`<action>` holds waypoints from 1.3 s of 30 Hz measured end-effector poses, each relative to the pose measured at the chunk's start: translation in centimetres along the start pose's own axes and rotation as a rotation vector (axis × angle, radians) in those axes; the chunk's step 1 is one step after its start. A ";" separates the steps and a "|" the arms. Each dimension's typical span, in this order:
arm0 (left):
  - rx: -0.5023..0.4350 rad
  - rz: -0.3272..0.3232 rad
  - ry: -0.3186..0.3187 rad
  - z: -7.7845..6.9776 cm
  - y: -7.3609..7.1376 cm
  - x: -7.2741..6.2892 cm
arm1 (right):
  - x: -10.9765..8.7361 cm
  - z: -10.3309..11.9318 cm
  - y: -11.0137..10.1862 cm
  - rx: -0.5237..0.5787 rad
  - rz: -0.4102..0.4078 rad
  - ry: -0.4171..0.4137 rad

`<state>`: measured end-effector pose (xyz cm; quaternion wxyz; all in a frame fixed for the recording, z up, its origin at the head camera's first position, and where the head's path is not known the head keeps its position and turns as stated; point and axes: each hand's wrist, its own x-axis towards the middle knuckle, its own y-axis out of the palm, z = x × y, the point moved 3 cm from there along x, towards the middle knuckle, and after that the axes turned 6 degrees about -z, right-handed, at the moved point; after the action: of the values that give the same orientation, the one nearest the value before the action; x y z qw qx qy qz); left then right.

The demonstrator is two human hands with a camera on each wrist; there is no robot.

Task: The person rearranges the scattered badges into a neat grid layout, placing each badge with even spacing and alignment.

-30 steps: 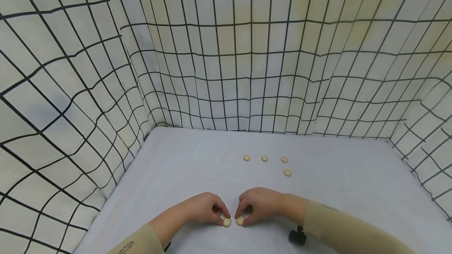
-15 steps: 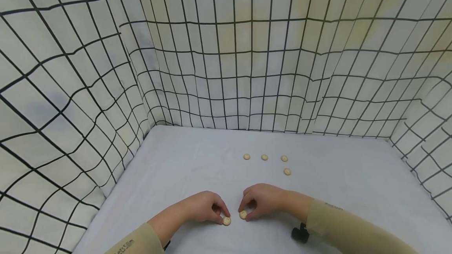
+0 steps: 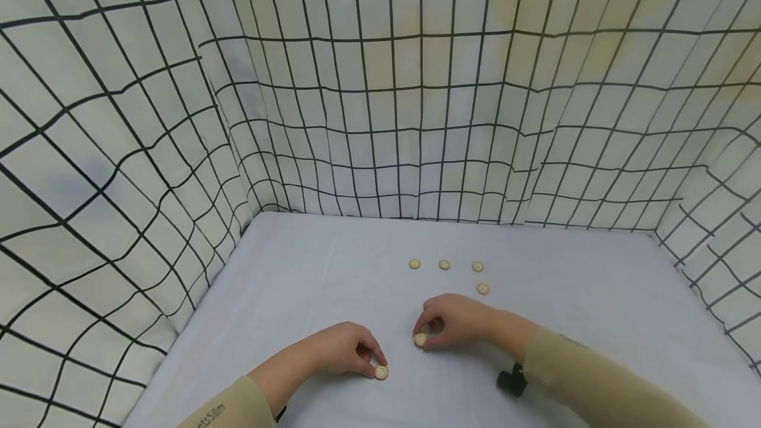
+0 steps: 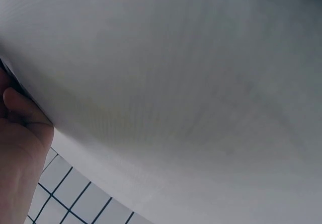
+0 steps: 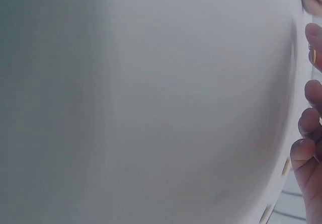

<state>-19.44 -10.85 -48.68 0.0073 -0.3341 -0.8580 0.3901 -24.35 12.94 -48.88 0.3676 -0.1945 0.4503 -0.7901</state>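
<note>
In the head view my left hand (image 3: 345,349) pinches a small round beige button (image 3: 382,372) between thumb and forefinger, close over the white cloth. Farther forward and to the right, my right hand (image 3: 456,319) pinches a matching button (image 3: 420,339) by its edges. Beyond the right hand lie more such buttons: a left one (image 3: 414,263), a middle one (image 3: 444,265) and a right one (image 3: 478,266) in a row, plus a lone button (image 3: 483,288) just nearer. The right wrist view catches curled fingers (image 5: 309,123) at its right edge; the left wrist view shows mostly cloth.
A white cloth-covered table (image 3: 309,269) spreads beneath both hands. White walls with a black grid (image 3: 368,117) close it in at the back and sides. A black wrist device (image 3: 512,380) hangs under the right forearm.
My right hand has moved forward and to the right with its button, widening the space between the two held buttons. My left hand has stayed almost in place.
</note>
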 end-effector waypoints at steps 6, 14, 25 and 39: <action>-0.002 -0.002 0.003 0.1 0.0 0.0 | -0.3 -1.8 -0.9 -0.023 -0.030 0.066; 0.011 -0.007 0.004 0.1 0.0 -0.1 | -0.5 -4.2 -2.3 -0.027 -0.072 0.203; 0.008 -0.010 -0.006 -0.1 -0.1 -0.2 | 0.2 -6.4 -4.0 0.004 -0.117 0.338; -0.001 -0.004 -0.013 0.1 0.0 -0.2 | 0.4 -7.9 -5.3 0.031 -0.123 0.457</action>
<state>-19.34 -11.01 -48.66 0.0023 -0.3299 -0.8588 0.3920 -31.82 18.80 -48.48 0.2105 -0.0321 0.4969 -0.8413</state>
